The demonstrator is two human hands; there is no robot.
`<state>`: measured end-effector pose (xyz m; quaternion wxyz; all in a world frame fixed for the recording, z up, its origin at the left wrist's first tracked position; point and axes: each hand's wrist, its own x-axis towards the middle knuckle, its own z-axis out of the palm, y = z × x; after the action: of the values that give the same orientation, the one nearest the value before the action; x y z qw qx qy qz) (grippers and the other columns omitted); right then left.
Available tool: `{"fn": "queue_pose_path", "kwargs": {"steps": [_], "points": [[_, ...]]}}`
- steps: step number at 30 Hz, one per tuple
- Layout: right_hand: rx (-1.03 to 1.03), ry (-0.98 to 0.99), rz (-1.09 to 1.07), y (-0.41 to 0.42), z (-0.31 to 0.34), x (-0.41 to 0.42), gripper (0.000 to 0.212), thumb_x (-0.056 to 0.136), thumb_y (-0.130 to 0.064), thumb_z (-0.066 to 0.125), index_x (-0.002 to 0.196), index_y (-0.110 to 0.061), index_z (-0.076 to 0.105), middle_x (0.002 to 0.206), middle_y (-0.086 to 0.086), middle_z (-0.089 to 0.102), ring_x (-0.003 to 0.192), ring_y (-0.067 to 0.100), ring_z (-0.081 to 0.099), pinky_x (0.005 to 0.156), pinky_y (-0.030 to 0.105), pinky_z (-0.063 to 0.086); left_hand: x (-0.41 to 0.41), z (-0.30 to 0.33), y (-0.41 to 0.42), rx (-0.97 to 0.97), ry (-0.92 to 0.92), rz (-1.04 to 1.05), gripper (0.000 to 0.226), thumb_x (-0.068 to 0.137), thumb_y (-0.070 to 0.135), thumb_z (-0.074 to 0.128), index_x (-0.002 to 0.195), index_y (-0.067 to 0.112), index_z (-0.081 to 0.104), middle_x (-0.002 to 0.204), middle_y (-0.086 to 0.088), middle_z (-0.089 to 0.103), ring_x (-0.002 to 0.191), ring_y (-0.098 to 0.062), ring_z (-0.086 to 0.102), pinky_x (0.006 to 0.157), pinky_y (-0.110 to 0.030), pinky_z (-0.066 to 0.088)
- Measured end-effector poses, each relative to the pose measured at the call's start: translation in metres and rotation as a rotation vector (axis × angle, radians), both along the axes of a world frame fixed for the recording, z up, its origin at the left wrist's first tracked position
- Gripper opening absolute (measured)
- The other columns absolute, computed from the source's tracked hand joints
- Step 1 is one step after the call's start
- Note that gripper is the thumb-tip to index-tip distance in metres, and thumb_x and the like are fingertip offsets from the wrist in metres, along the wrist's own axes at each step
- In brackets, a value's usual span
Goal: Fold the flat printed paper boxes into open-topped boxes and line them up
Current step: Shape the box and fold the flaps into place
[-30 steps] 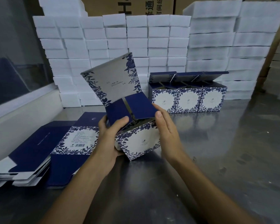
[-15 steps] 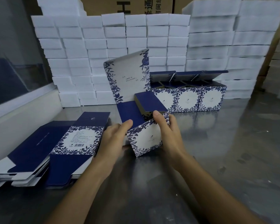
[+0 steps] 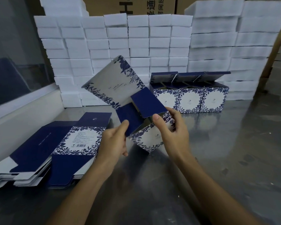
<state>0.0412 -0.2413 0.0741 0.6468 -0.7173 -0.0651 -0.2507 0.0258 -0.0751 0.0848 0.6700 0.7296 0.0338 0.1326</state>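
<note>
Both hands, left (image 3: 114, 143) and right (image 3: 172, 129), grip the box (image 3: 150, 140), now lifted and tilted leftward; flaps remain unfolded, so forming continues.

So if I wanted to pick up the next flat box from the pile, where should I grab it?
Probably by the dark blue flap at the near end of the top flat box. That flap sticks out past the pile toward the person, so fingers could slide under its edge from the near side with a thumb on top. Both the left hand and right hand are busy holding the half-folded box.
</note>
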Motion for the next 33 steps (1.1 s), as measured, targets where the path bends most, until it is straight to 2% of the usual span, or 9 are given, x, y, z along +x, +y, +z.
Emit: {"fn": "queue_pose_path", "kwargs": {"steps": [4,10,14,18,24,26,29,31,33], "points": [[-0.072,-0.016,-0.001,0.001,0.004,-0.003,0.063,0.071,-0.081,0.058,0.122,-0.045,0.059,0.126,-0.015,0.061,0.122,0.010,0.054,0.103,0.045,0.047,0.003,0.003,0.006,-0.111,0.050,0.051,0.050,0.100,0.026,0.052,0.055,0.019,0.031,0.043,0.005,0.026,0.038,-0.012,0.028,0.048,-0.030,0.043],[-0.118,-0.064,0.007,0.000,0.006,-0.006,0.064,0.071,-0.075,0.058,0.126,-0.040,0.058,0.125,-0.018,0.058,0.124,0.009,0.050,0.104,0.037,0.045,0.003,-0.005,0.008,-0.021,0.040,0.029,0.044,0.094,0.009,0.045,0.054,0.017,0.029,0.044,0.003,0.024,0.040,-0.014,0.025,0.048,-0.030,0.041],[-0.152,-0.084,0.005,-0.002,0.007,-0.007,0.066,0.071,-0.075,0.058,0.126,-0.038,0.059,0.123,-0.020,0.057,0.124,0.008,0.049,0.103,0.034,0.044,0.004,-0.004,0.007,-0.069,0.091,0.052,0.045,0.097,0.018,0.050,0.057,0.019,0.030,0.044,0.003,0.024,0.038,-0.014,0.025,0.041,-0.025,0.041],[-0.173,-0.111,0.013,-0.003,0.009,-0.007,0.060,0.075,-0.071,0.055,0.123,-0.035,0.060,0.121,-0.016,0.061,0.120,0.010,0.054,0.103,0.043,0.045,0.007,-0.002,0.008,-0.185,0.122,0.119,0.047,0.101,0.034,0.050,0.061,0.020,0.031,0.048,-0.002,0.029,0.040,-0.016,0.028,0.043,-0.025,0.039],[-0.189,-0.132,0.031,-0.007,0.011,-0.006,0.060,0.077,-0.069,0.055,0.121,-0.028,0.062,0.118,-0.009,0.065,0.117,0.017,0.057,0.100,0.048,0.046,0.012,-0.007,0.016,-0.143,0.056,0.160,0.042,0.098,0.019,0.045,0.059,0.018,0.031,0.044,0.005,0.027,0.045,-0.017,0.025,0.045,-0.025,0.039],[-0.187,-0.132,0.041,-0.008,0.011,-0.005,0.061,0.077,-0.068,0.055,0.121,-0.026,0.063,0.119,-0.007,0.066,0.117,0.019,0.058,0.100,0.049,0.046,0.013,-0.009,0.014,-0.135,0.059,0.149,0.042,0.099,0.023,0.044,0.059,0.017,0.034,0.042,0.005,0.029,0.042,-0.017,0.027,0.045,-0.026,0.042],[-0.158,-0.124,0.073,-0.007,0.011,-0.006,0.062,0.078,-0.066,0.055,0.122,-0.023,0.063,0.119,-0.003,0.067,0.115,0.021,0.060,0.099,0.051,0.046,0.013,-0.011,0.012,-0.127,0.103,0.160,0.046,0.102,0.040,0.043,0.064,0.014,0.045,0.042,0.003,0.037,0.040,-0.017,0.037,0.047,-0.030,0.047],[-0.179,-0.128,0.053,-0.005,0.011,-0.007,0.061,0.077,-0.068,0.054,0.122,-0.026,0.062,0.119,-0.006,0.066,0.116,0.019,0.058,0.099,0.049,0.046,0.014,-0.012,0.011,-0.097,0.081,0.174,0.045,0.102,0.035,0.044,0.063,0.013,0.044,0.039,0.005,0.035,0.040,-0.016,0.037,0.042,-0.027,0.044],[-0.200,-0.138,0.033,-0.005,0.010,-0.007,0.061,0.077,-0.070,0.054,0.122,-0.029,0.061,0.119,-0.010,0.064,0.116,0.016,0.057,0.099,0.048,0.046,0.015,-0.014,0.012,-0.061,0.067,0.175,0.044,0.102,0.028,0.043,0.061,0.012,0.042,0.035,0.007,0.032,0.033,-0.012,0.035,0.044,-0.028,0.040]]}}
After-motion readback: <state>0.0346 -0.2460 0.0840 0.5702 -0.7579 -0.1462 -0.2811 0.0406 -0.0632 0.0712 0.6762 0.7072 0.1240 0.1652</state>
